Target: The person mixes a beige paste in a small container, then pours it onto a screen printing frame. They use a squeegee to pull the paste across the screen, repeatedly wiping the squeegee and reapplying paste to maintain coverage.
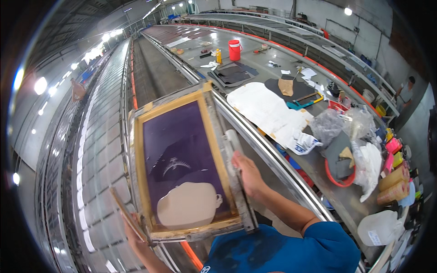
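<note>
A screen-printing frame (177,127) with a purple mesh, tan tape border and a pale pool of ink (184,207) fills the centre, tilted in front of my body. A small white feathery pattern shows on the mesh. My right hand (243,168) grips the frame's right side near a pale bar. My left hand (132,230) is closed round a long wooden squeegee (123,207) beside the frame's lower left corner; its fingers are partly hidden, and I cannot tell whether it also touches the frame.
A long table (327,204) on my right carries white sheets (259,109), a red bucket (234,50), bags and containers. A long rail bed of panels (100,150) runs along my left, beyond an aisle. One person (405,95) stands far right, another (78,91) far left.
</note>
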`<state>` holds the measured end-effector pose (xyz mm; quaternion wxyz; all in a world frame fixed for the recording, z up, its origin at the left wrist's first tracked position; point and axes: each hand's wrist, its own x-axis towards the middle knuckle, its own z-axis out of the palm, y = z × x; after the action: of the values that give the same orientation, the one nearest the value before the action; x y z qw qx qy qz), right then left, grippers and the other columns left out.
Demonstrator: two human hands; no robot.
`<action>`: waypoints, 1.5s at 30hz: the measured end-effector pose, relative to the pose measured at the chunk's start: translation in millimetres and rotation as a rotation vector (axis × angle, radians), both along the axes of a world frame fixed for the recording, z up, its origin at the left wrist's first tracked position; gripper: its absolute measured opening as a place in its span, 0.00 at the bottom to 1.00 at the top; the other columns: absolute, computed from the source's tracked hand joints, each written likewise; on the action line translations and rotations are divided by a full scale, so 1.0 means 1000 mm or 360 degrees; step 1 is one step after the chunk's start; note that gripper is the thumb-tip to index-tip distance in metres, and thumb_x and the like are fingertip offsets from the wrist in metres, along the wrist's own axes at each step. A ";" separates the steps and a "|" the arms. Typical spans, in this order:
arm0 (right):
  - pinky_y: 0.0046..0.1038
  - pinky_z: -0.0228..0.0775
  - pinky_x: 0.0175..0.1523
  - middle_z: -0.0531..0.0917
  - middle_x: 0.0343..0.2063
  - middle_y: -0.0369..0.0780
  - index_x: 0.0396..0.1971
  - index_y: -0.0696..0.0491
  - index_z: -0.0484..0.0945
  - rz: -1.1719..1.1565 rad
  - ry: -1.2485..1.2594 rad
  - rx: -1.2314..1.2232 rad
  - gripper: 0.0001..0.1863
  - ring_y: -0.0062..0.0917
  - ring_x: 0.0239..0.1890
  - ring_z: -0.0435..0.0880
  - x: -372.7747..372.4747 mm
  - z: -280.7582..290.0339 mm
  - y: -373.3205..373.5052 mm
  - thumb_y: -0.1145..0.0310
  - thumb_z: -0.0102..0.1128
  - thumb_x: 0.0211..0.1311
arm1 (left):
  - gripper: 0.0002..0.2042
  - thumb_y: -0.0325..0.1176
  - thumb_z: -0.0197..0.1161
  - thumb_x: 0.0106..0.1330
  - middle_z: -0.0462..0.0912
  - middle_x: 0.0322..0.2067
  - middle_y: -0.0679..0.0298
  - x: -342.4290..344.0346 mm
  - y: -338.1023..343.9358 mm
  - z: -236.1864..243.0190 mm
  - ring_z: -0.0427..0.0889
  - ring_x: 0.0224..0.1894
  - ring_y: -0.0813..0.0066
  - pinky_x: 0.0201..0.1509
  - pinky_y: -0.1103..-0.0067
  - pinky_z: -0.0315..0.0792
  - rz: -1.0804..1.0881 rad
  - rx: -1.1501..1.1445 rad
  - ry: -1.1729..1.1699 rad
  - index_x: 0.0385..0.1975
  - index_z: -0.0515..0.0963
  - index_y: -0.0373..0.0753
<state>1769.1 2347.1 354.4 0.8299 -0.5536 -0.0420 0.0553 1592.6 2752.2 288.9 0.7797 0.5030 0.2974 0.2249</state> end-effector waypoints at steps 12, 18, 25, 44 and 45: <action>0.22 0.49 0.49 0.61 0.28 0.31 0.26 0.50 0.65 -0.0338 0.0039 -0.0001 0.23 0.20 0.36 0.57 0.343 -0.013 0.115 0.48 0.44 0.79 | 0.25 0.60 0.55 0.72 0.84 0.34 0.64 0.416 0.112 0.033 0.83 0.33 0.76 0.36 0.76 0.81 -0.0193 0.0084 -0.0048 0.39 0.78 0.41; 0.20 0.63 0.47 0.69 0.30 0.31 0.29 0.48 0.68 -0.0090 0.0030 0.0093 0.19 0.15 0.37 0.68 0.494 -0.022 0.216 0.52 0.46 0.79 | 0.27 0.58 0.50 0.76 0.78 0.34 0.68 0.486 0.195 0.007 0.77 0.33 0.79 0.39 0.79 0.74 0.0027 0.0109 -0.0005 0.53 0.75 0.37; 0.21 0.66 0.46 0.71 0.34 0.30 0.38 0.47 0.71 0.0312 0.0063 0.0141 0.15 0.13 0.39 0.69 0.674 -0.015 0.354 0.51 0.48 0.79 | 0.22 0.60 0.58 0.71 0.68 0.20 0.73 0.619 0.282 -0.003 0.67 0.22 0.84 0.25 0.83 0.60 0.0478 0.0029 -0.0069 0.34 0.74 0.45; 0.29 0.57 0.66 0.73 0.54 0.38 0.63 0.51 0.62 -0.0306 0.0003 0.0301 0.22 0.22 0.58 0.69 1.153 -0.011 0.561 0.55 0.47 0.79 | 0.31 0.58 0.47 0.77 0.82 0.46 0.58 1.201 0.556 0.044 0.82 0.45 0.71 0.50 0.74 0.77 -0.0217 0.0328 -0.0052 0.60 0.72 0.31; 0.29 0.56 0.67 0.73 0.55 0.39 0.64 0.51 0.61 -0.0272 -0.0007 0.0303 0.22 0.23 0.59 0.68 1.184 -0.007 0.573 0.55 0.47 0.79 | 0.32 0.58 0.47 0.77 0.82 0.46 0.59 1.231 0.563 0.052 0.82 0.47 0.71 0.51 0.74 0.77 -0.0233 0.0368 -0.0046 0.61 0.71 0.31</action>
<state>2952.6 2920.2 347.6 0.8803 -0.4739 -0.0016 -0.0210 2823.4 3314.8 340.4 0.7350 0.6066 0.2210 0.2074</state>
